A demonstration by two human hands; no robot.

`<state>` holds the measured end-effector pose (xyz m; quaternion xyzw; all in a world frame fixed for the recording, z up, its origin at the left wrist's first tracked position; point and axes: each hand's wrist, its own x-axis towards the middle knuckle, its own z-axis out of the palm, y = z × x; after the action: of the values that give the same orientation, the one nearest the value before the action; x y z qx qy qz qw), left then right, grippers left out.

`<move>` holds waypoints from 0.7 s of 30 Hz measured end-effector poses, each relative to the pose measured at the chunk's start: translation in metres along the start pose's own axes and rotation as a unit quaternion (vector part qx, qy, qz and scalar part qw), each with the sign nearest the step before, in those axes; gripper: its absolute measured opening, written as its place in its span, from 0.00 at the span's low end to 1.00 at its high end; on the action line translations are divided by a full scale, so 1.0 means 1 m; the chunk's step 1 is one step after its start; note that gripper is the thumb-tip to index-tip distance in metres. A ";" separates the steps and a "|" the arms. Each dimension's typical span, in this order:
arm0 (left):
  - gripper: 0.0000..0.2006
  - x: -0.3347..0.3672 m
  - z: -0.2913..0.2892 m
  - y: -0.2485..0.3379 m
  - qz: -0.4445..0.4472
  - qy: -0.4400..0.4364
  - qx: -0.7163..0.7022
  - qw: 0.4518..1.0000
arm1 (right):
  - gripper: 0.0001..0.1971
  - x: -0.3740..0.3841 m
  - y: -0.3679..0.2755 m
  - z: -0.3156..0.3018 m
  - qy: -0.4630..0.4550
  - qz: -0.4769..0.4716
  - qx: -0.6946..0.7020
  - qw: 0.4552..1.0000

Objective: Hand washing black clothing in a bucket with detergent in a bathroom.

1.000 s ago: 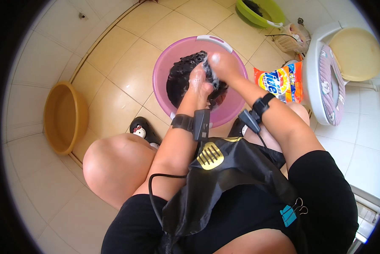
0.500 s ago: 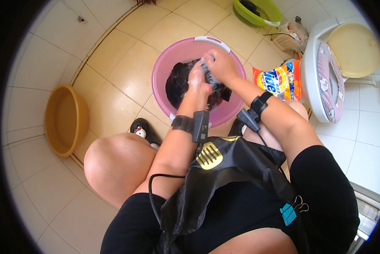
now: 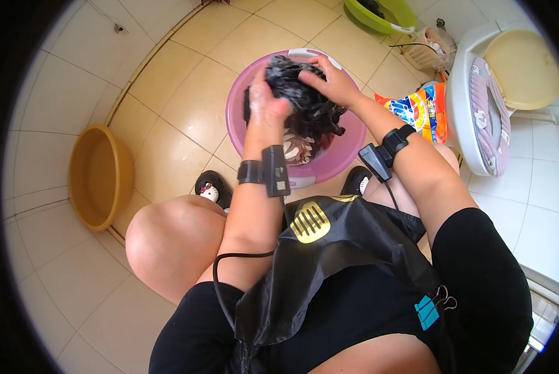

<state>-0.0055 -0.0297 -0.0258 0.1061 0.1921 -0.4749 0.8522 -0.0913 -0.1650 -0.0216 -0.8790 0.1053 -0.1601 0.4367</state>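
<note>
1. Head view: both the left hand [image 3: 266, 103] and the right hand [image 3: 329, 80] have fingers clamped on the dark wet garment [image 3: 304, 103], lifted above the pink basin [image 3: 242, 128].
2. Risk, as I judge it: soapy water may drip past the basin's rim onto the tiled floor [image 3: 167, 112], making it slippery near the slippers [image 3: 212, 190].

Black shorts; black apron [image 3: 348, 262] with yellow emblem; black wrist devices [image 3: 268, 171] with cable; blue clip [image 3: 426, 311]

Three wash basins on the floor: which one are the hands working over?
The pink basin in the middle. Both hands, left and right, grip soapy dark cloth above it; the tan basin and green basin sit apart.
</note>
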 end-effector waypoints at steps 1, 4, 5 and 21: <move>0.14 0.003 -0.005 0.014 0.016 -0.020 -0.015 1.000 | 0.28 -0.004 -0.002 0.001 -0.004 -0.002 0.002 1.000; 0.15 0.003 -0.010 0.033 0.054 0.008 -0.008 0.998 | 0.29 -0.014 -0.012 0.003 -0.234 0.039 -0.009 0.972; 0.15 0.006 -0.004 0.027 0.048 0.002 -0.009 0.999 | 0.29 -0.016 0.002 -0.005 -0.229 0.041 -0.017 0.972; 0.21 -0.013 -0.042 -0.028 -0.077 0.029 -0.001 0.997 | 0.22 -0.030 -0.052 0.038 -0.095 -0.149 -0.181 0.967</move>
<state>-0.0447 -0.0188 -0.0579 0.1037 0.2248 -0.5354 0.8075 -0.1027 -0.0959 -0.0075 -0.9603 -0.0417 -0.1179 0.2494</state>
